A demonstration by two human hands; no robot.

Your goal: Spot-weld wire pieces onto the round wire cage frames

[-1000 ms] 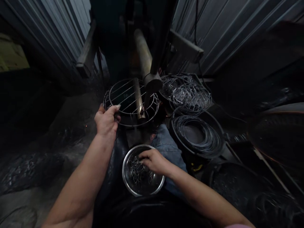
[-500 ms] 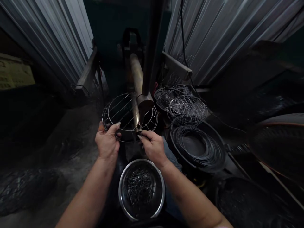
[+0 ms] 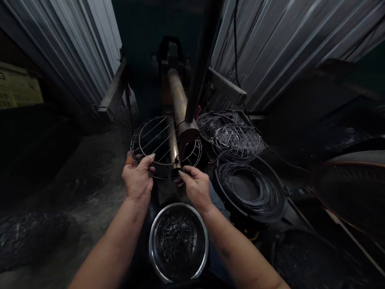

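Observation:
A round wire rack (image 3: 155,141) with parallel bars and a double rim lies between the two arms of a spot welder (image 3: 179,102). My left hand (image 3: 136,176) is closed on the rack's near left rim, thumb on top. My right hand (image 3: 195,184) is at the rack's near edge, beside the lower electrode tip, with thumb and fingers pinched together. What this pinch holds is too small or hidden to make out. Below the hands, a steel bowl (image 3: 152,245) holds many short wire pieces (image 3: 176,239).
To the right, a dark round pan (image 3: 279,180) holds wire rings (image 3: 224,180). Behind it is a stack of wire racks (image 3: 237,138). A dark upright bar (image 3: 200,68) stands above the welder. A yellow crate (image 3: 19,88) is at far left, and corrugated metal sheets flank both sides.
The view has shifted slightly. My right hand has drawn back a little from the electrode tip; my left hand keeps its hold on the rack.

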